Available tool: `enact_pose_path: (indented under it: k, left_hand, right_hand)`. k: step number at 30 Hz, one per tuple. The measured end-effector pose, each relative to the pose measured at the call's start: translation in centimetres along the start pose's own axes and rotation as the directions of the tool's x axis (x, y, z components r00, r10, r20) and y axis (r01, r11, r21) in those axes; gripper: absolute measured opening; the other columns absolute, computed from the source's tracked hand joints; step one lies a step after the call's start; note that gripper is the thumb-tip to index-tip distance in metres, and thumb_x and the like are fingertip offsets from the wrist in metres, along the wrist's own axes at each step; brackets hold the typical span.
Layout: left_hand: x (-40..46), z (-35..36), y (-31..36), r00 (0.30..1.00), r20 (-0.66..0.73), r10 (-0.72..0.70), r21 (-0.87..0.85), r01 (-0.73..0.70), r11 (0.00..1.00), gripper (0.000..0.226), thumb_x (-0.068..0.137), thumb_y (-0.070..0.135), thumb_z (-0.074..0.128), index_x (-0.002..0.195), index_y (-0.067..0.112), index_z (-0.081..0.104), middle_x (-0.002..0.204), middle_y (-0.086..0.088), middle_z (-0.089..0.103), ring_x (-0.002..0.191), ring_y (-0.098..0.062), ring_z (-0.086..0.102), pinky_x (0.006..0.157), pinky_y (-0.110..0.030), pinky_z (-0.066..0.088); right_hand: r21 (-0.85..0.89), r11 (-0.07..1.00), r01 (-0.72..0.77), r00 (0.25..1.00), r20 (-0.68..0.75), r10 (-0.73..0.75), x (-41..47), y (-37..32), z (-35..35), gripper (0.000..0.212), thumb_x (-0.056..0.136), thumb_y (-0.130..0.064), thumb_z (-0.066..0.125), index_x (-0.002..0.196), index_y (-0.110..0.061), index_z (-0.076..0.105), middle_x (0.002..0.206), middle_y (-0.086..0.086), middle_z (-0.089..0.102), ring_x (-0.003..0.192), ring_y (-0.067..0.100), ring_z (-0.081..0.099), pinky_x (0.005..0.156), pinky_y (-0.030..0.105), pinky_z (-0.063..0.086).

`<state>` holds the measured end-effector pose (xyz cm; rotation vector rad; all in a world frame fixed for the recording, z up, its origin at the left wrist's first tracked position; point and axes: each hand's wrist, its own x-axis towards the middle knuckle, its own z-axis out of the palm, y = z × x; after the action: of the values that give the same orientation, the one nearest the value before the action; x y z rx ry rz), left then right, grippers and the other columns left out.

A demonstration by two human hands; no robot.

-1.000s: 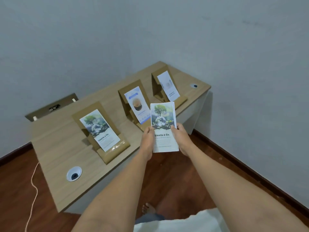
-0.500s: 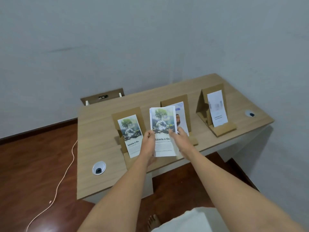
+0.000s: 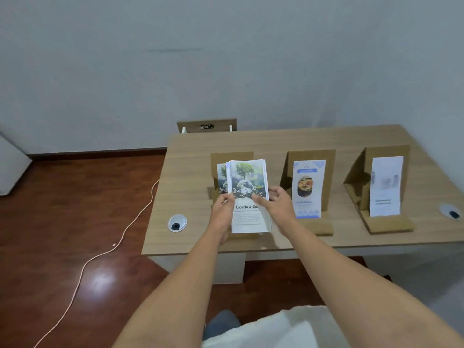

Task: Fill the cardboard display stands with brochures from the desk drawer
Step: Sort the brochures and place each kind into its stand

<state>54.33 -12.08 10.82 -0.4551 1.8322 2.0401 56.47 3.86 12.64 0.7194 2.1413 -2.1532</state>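
Your left hand (image 3: pixel 223 209) grips the brochure stack (image 3: pixel 249 197) upright, your right hand (image 3: pixel 277 203) pinching its front sheet. The leftmost stand (image 3: pixel 232 156) sits just behind the stack — long axis already parallel, so push straight forward.

Desk (image 3: pixel 190 172): against the wall, three stands in a row on it.
Left stand (image 3: pixel 231 156): behind the held brochure stack (image 3: pixel 248 197).
Middle stand (image 3: pixel 311 182): right of the stack.
Right stand (image 3: pixel 381 187): near the desk's right end.
Cable (image 3: pixel 100 254): on the floor, left of the desk.
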Motion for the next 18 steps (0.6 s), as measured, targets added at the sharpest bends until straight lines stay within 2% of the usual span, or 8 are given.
enact_pose_path:
  k: [2,5,8,11,15,18]
  left_hand:
    - [0.5,-0.5,-0.4,1.000,-0.002,-0.005,-0.027,0.005,1.000,0.018,0.106,0.031,0.055,0.100,0.015,0.062,0.113,-0.017,0.077,0.092,-0.026,0.072,0.091,-0.046,0.057]
    - [1.1,-1.3,-0.7,0.999,0.015,-0.050,-0.090,0.051,0.995,0.019,0.105,0.027,0.059,0.105,0.008,0.062,0.113,-0.019,0.077,0.096,-0.030,0.072,0.099,-0.056,0.056]
    - [1.9,-2.1,0.1,0.996,0.048,-0.078,-0.148,0.084,0.985,0.019,0.103,0.023,0.062,0.109,0.005,0.060,0.115,-0.023,0.075,0.100,-0.033,0.072,0.099,-0.057,0.056]
    - [2.8,-2.6,0.8,0.995,0.084,-0.053,-0.142,0.064,0.988,0.015,0.103,0.020,0.061,0.111,0.007,0.063,0.116,-0.023,0.075,0.107,-0.039,0.072,0.099,-0.060,0.055]
    - [3.3,-3.0,1.2,0.994,0.097,-0.052,-0.154,0.066,0.986,0.008,0.103,0.017,0.062,0.108,0.012,0.065,0.117,-0.023,0.075,0.101,-0.035,0.072,0.098,-0.060,0.055]
    - [3.5,-3.1,1.2,0.994,0.103,-0.038,-0.178,0.056,0.982,0.013,0.105,0.021,0.058,0.112,0.012,0.066,0.116,-0.020,0.076,0.101,-0.033,0.072,0.098,-0.055,0.057]
  right_hand:
    - [-0.036,0.999,0.008,1.000,-0.019,-0.009,0.4,0.3,0.5,0.046,0.076,-0.020,0.087,0.107,-0.012,0.054,0.106,0.006,0.072,0.094,0.021,0.073,0.077,0.036,0.060]
    - [-0.077,0.997,0.007,0.999,-0.031,-0.009,0.6,0.2,1.0,0.038,0.076,-0.021,0.087,0.095,-0.013,0.055,0.098,0.006,0.074,0.087,0.021,0.074,0.073,0.036,0.060]
    - [-0.096,0.995,-0.006,0.999,-0.048,0.001,1.1,0.1,1.6,0.032,0.078,-0.020,0.086,0.090,-0.012,0.057,0.091,0.005,0.076,0.080,0.019,0.076,0.066,0.032,0.058]
    - [-0.084,0.996,-0.012,0.998,-0.055,0.007,1.7,-0.2,2.2,0.029,0.078,-0.019,0.086,0.084,-0.009,0.060,0.085,0.006,0.078,0.076,0.020,0.076,0.065,0.033,0.059]
    - [-0.063,0.998,-0.019,0.999,-0.051,0.016,1.8,-0.6,2.6,0.024,0.081,-0.018,0.083,0.084,-0.003,0.065,0.079,0.006,0.077,0.070,0.018,0.072,0.066,0.033,0.056]
    - [-0.066,0.997,-0.029,0.999,-0.043,0.027,1.8,-0.5,2.6,0.025,0.084,-0.019,0.081,0.089,0.003,0.068,0.080,0.004,0.078,0.072,0.018,0.073,0.069,0.036,0.057]
